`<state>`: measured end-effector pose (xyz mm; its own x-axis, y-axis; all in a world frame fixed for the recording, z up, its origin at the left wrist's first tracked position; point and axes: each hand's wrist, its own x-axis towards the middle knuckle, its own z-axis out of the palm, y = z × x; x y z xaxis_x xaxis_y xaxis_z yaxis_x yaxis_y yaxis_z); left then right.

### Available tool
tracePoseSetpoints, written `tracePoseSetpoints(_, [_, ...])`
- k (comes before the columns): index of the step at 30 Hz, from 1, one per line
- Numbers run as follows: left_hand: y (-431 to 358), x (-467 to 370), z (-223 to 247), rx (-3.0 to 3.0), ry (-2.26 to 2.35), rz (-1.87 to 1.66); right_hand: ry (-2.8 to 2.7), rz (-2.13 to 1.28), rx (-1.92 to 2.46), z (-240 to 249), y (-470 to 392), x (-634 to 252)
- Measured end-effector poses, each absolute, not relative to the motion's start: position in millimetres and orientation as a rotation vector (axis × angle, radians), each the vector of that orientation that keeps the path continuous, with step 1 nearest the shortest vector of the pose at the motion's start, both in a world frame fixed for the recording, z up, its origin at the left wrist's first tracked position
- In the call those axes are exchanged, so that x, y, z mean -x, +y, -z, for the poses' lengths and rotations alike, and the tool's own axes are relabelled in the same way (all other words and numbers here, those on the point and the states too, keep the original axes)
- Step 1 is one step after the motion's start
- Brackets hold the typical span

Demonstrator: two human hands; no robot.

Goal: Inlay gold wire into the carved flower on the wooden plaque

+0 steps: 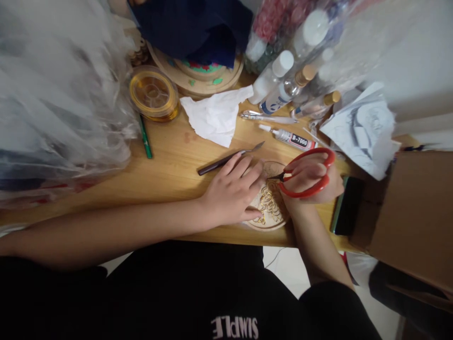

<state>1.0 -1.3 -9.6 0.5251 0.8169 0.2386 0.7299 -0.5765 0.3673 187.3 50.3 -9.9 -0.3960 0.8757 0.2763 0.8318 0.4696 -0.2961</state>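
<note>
A round wooden disc (pixel 281 218) lies near the table's front edge, with gold wire shaped into curls (pixel 271 200) on its face. My left hand (pixel 235 189) rests over the disc's left side, palm down, its fingers spread. From the right, my right hand (pixel 313 177) is wrapped round the handles of red-handled scissors (pixel 307 192). The dark scissor tips point left over the upper part of the disc, close to my left fingers. Whatever lies beneath my left fingertips is hidden.
Behind my left hand lies a dark-handled knife (pixel 217 164). Farther back are a glue tube (pixel 295 138), pens, white tissue (pixel 214 118), a gold wire spool (pixel 154 94) and several bottles. A phone (pixel 347 205) and cardboard box (pixel 417 212) stand right; plastic bags (pixel 63 94) left.
</note>
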Motion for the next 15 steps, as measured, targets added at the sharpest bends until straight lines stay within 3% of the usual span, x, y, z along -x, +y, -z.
tracePoseSetpoints(3, [-1,-1,9,-2.540,1.312,-0.592,-2.017,0.168,1.438,10,53,-180])
tracePoseSetpoints(6, [-1,-2,9,-2.531,1.305,-0.593,-1.996,0.253,1.369,6,57,-172])
tracePoseSetpoints(15, [-2,-1,8,-2.521,1.304,-0.563,-1.937,0.125,1.273,0,62,-170])
